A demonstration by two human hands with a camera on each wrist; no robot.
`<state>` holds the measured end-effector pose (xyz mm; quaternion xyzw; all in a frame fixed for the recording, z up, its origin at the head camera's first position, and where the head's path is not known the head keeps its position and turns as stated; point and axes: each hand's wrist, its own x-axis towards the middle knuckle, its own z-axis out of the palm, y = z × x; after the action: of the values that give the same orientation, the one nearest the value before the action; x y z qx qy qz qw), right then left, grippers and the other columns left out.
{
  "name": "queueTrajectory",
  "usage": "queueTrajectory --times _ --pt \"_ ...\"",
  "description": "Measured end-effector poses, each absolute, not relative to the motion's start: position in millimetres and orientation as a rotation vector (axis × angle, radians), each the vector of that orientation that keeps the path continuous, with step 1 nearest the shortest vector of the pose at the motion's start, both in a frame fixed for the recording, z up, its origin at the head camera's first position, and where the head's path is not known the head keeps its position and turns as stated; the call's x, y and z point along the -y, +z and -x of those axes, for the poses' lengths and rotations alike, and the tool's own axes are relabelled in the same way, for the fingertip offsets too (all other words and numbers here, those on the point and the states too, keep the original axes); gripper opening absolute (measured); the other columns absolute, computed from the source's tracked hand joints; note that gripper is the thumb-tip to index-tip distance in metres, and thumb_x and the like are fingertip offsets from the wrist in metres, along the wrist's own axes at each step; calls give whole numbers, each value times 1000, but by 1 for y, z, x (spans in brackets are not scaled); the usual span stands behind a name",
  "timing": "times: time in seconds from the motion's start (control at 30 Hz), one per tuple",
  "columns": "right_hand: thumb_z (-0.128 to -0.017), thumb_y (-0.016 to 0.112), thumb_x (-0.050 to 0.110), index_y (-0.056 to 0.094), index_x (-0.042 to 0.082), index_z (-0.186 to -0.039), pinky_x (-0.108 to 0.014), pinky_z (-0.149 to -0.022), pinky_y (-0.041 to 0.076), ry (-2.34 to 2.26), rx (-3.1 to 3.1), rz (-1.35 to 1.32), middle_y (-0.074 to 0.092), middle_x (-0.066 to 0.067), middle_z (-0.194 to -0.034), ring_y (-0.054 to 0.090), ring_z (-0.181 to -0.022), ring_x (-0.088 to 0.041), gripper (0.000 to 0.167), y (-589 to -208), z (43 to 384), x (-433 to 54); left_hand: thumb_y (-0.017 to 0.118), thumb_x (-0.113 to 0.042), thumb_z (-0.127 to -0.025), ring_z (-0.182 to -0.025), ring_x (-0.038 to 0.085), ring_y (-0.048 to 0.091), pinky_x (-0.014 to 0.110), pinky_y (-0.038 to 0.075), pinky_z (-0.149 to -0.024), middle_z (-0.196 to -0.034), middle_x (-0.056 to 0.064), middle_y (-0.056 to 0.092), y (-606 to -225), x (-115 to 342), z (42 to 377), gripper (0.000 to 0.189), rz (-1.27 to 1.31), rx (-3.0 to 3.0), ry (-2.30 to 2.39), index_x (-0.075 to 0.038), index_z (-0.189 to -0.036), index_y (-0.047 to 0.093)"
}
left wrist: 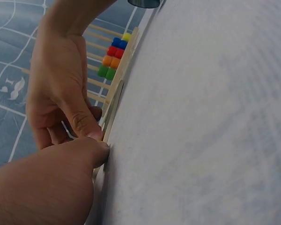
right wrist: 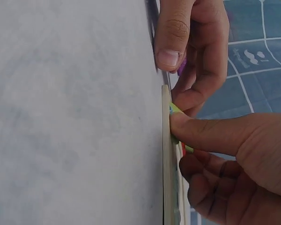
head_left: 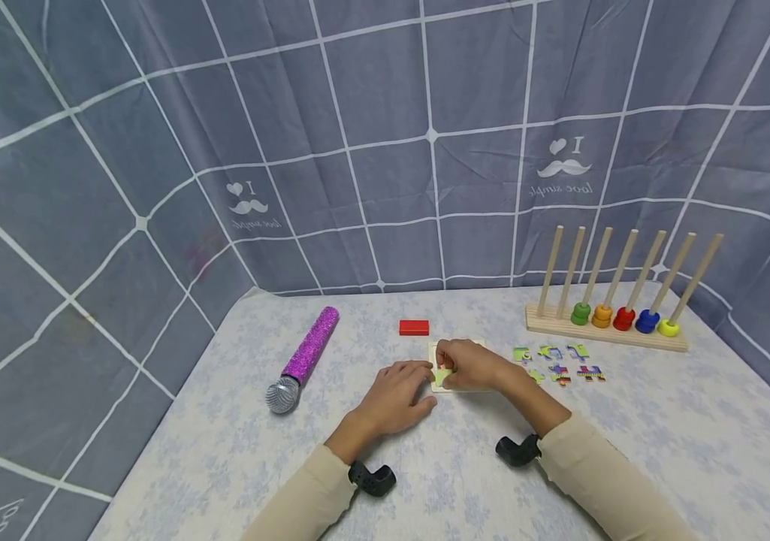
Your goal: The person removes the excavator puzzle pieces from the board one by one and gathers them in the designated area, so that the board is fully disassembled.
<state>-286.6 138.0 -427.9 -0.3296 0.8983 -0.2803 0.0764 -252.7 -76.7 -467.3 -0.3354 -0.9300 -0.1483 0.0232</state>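
A thin wooden puzzle board [head_left: 467,390] lies flat on the table in front of the person. The right hand [head_left: 475,366] bends over its left part and pinches a light-green puzzle piece [head_left: 442,376] between thumb and fingers. In the right wrist view the green piece [right wrist: 174,108] is tilted, right at the board's surface [right wrist: 166,159]. At the board's left edge rests the left hand [head_left: 393,398], its fingers loosely bent and touching the rim, holding nothing. Much of the board is hidden beneath the right hand.
Several loose puzzle pieces [head_left: 559,373] lie right of the board. Behind them stands a wooden peg rack [head_left: 604,331] with coloured beads. A red block [head_left: 414,327] sits beyond the left hand, and a purple glittery microphone [head_left: 312,346] lies farther left.
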Motion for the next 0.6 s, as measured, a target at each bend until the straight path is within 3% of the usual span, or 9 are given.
queueTrajectory --times 0.2,0.4,0.6 --pt "-96 63 -5 62 6 -96 -28 -64 46 -1190 -2516 989 61 -3 -85 55 -73 -13 10 -419 284 -158 58 -40 -101 -136 24 44 52 37 -106 -149 -1 50 -467 76 253 36 1033 2887 -444 -18 -129 58" --pt "-97 66 0 62 2 -99 -34 -64 52 -1346 -2411 843 61 -10 -90 60 -76 -22 5 -414 275 -204 58 -41 -101 -137 23 43 51 36 -107 -150 -2 48 -468 76 254 36 1019 2910 -425 -19 -129 57" --pt "-94 69 1 56 2 -95 -28 -62 49 -1296 -2449 672 60 -7 -85 57 -72 -19 13 -425 259 -259 58 -41 -101 -137 23 43 50 35 -108 -150 -2 48 -467 75 253 35 1006 2914 -420 -19 -128 57"
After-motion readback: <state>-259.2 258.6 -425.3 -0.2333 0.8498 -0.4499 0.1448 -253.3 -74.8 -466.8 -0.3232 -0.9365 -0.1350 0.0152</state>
